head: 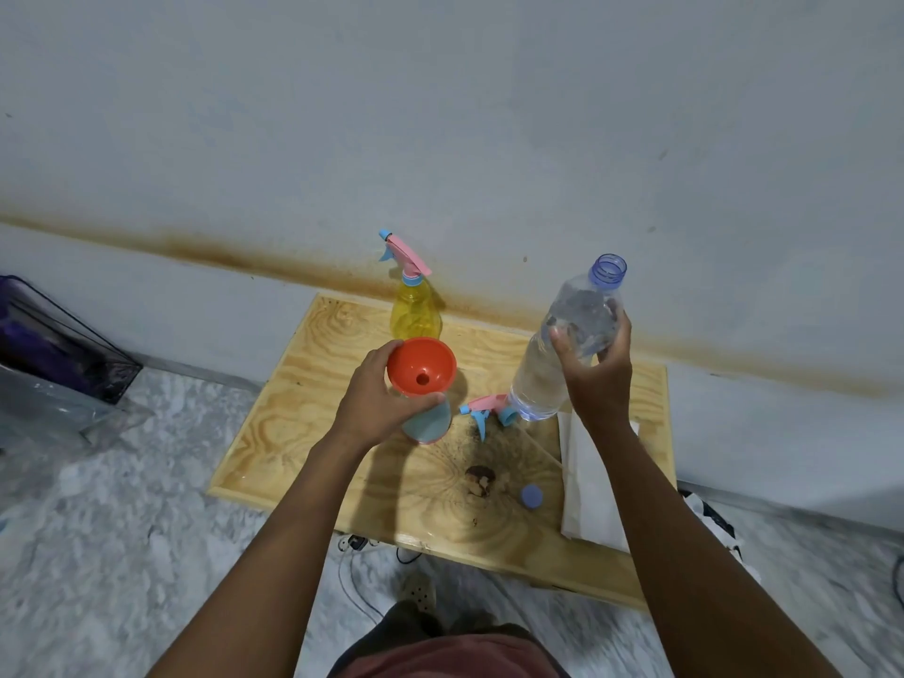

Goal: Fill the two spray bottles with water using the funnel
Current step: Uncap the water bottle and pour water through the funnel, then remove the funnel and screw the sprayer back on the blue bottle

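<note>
**Funnel seated, water bottle raised**

Nearest the right wrist lies a blue bottle cap (531, 496). Left hand (376, 398) fingers pinch the orange funnel (421, 365) atop 1 spray bottle (428, 423); right hand (598, 379) fingers wrap the uncapped water bottle (567, 340). Beyond the left fingertips stands the yellow spray bottle (415, 310).

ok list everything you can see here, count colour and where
table: one, light wood, against the wall
funnel: one, orange, sitting in the blue bottle's mouth
blue bottle: one, blue, upright on the table under the funnel
yellow bottle: one, yellow with pink and blue sprayer on, at the table's back edge
sprayer: one, pink and blue, lying loose mid-table
water bottle: one, clear, uncapped, held above the table
cap: one, blue, on the table near the front
paper: one, white, right side of the table
left hand: steadying the funnel and the blue bottle
right hand: gripping the water bottle
</note>
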A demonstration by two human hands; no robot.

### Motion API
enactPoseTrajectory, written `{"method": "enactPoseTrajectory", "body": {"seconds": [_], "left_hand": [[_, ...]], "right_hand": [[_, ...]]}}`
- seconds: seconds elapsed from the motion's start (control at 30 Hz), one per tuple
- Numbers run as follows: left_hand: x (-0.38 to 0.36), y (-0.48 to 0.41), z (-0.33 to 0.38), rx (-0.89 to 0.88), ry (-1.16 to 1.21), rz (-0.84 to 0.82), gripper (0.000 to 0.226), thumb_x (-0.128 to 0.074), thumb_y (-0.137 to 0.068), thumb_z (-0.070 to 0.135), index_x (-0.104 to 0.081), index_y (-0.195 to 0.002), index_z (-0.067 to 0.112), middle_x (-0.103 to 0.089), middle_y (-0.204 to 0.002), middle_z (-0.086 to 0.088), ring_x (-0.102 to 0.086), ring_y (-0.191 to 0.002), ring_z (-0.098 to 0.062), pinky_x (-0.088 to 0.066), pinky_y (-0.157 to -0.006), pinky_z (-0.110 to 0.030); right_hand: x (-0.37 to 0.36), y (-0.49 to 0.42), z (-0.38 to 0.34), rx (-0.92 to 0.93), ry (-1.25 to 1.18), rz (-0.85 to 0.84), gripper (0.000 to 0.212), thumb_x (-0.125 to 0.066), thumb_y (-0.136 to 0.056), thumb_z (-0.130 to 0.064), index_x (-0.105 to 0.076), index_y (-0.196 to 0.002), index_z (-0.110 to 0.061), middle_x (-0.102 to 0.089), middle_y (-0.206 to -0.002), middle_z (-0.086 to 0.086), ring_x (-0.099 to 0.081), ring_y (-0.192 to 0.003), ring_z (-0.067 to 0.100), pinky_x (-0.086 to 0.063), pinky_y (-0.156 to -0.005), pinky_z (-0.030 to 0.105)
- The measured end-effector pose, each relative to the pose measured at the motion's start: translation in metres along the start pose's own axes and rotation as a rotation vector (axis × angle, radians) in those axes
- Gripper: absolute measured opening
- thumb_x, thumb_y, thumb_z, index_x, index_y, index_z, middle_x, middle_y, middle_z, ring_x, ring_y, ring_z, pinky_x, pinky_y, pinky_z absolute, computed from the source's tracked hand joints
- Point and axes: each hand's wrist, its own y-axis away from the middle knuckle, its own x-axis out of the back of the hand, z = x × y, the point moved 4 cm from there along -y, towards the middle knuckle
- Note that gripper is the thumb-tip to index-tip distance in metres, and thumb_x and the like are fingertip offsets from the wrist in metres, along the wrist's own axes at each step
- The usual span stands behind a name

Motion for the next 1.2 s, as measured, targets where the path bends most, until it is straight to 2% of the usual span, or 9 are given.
{"method": "enactPoseTrajectory", "body": {"seconds": [0.17, 0.3, 0.43, 0.57, 0.67, 0.77, 0.9, 1.07, 1.2], "left_hand": [[0.0, -0.001, -0.001, -0.011, -0.003, 0.002, 0.095, -0.092, -0.063, 0.041, -0.043, -0.143, 0.023, -0.048, -0.135, 0.007, -0.047, -0.126, -0.016, -0.044, -0.104, -0.038], [-0.001, -0.002, -0.002, -0.02, -0.009, 0.006, 0.096, -0.091, -0.064, 0.042, -0.043, -0.144, 0.022, -0.048, -0.136, 0.004, -0.047, -0.125, -0.015, -0.043, -0.102, -0.034], [-0.003, 0.0, 0.0, -0.05, -0.022, 0.008, 0.097, -0.09, -0.064, 0.043, -0.041, -0.145, 0.023, -0.043, -0.136, 0.002, -0.044, -0.12, -0.009, -0.039, -0.096, -0.025], [-0.004, 0.002, 0.0, -0.077, 0.011, 0.001, 0.094, -0.09, -0.065, 0.041, -0.04, -0.144, 0.024, -0.045, -0.134, 0.003, -0.045, -0.119, -0.008, -0.038, -0.093, -0.02], [-0.005, 0.001, -0.002, -0.081, 0.04, -0.003, 0.096, -0.089, -0.065, 0.043, -0.04, -0.145, 0.023, -0.046, -0.136, 0.003, -0.046, -0.12, -0.009, -0.039, -0.093, -0.02], [-0.006, 0.001, -0.009, -0.076, 0.078, -0.023, 0.107, -0.091, -0.062, 0.043, -0.032, -0.149, 0.025, -0.044, -0.139, 0.005, -0.045, -0.124, -0.009, -0.042, -0.102, -0.029], [-0.012, -0.001, -0.032, -0.012, 0.152, -0.078, 0.128, -0.094, -0.058, 0.041, -0.011, -0.155, 0.033, -0.039, -0.143, 0.005, -0.045, -0.127, -0.012, -0.042, -0.101, -0.032], [-0.029, -0.009, -0.047, 0.003, 0.154, -0.136, 0.069, -0.088, -0.072, 0.033, -0.053, -0.131, 0.025, -0.058, -0.129, 0.001, -0.055, -0.119, -0.019, -0.049, -0.093, -0.03], [-0.032, -0.014, -0.046, -0.048, 0.148, -0.063, 0.039, -0.08, -0.081, 0.018, -0.065, -0.117, 0.016, -0.065, -0.116, -0.004, -0.061, -0.109, -0.021, -0.05, -0.088, -0.031]], "right_hand": [[0.007, 0.023, 0.016, -0.055, 0.106, 0.041, 0.075, -0.077, -0.08, -0.044, -0.039, -0.141, -0.019, -0.053, -0.137, -0.002, -0.052, -0.124, 0.011, -0.048, -0.097, 0.027], [0.002, 0.075, 0.027, -0.186, 0.229, 0.166, 0.046, -0.071, -0.085, -0.042, -0.051, -0.119, -0.017, -0.057, -0.109, -0.001, -0.057, -0.099, 0.017, -0.053, -0.084, 0.04], [-0.04, 0.101, 0.013, -0.139, 0.145, -0.195, 0.01, -0.062, -0.093, -0.036, -0.058, -0.101, -0.031, -0.063, -0.089, -0.014, -0.062, -0.082, 0.004, -0.054, -0.071, 0.029], [-0.085, 0.082, -0.014, -0.259, -0.001, -0.441, 0.024, -0.061, -0.092, -0.043, -0.064, -0.108, -0.025, -0.07, -0.09, -0.005, -0.067, -0.083, 0.012, -0.054, -0.073, 0.029], [-0.107, 0.064, -0.021, -0.331, 0.074, -0.442, 0.031, -0.062, -0.088, -0.047, -0.065, -0.105, -0.022, -0.071, -0.082, 0.001, -0.069, -0.078, 0.019, -0.056, -0.074, 0.038], [-0.11, 0.054, -0.022, -0.324, 0.15, -0.412, 0.018, -0.062, -0.087, -0.027, -0.07, -0.096, -0.014, -0.072, -0.069, 0.002, -0.069, -0.063, 0.014, -0.059, -0.069, 0.039], [-0.101, 0.051, -0.028, -0.258, 0.164, -0.403, 0.01, -0.06, -0.087, -0.015, -0.07, -0.088, -0.013, -0.068, -0.063, -0.007, -0.063, -0.049, -0.001, -0.053, -0.056, 0.022], [-0.088, 0.049, -0.038, -0.178, 0.12, -0.397, 0.005, -0.064, -0.091, -0.016, -0.067, -0.091, -0.02, -0.066, -0.066, -0.01, -0.065, -0.055, -0.001, -0.057, -0.059, 0.025], [-0.064, 0.054, -0.039, -0.051, 0.119, -0.388, 0.009, -0.066, -0.091, -0.013, -0.068, -0.1, -0.014, -0.067, -0.075, -0.011, -0.066, -0.068, -0.005, -0.055, -0.064, 0.015]]}}
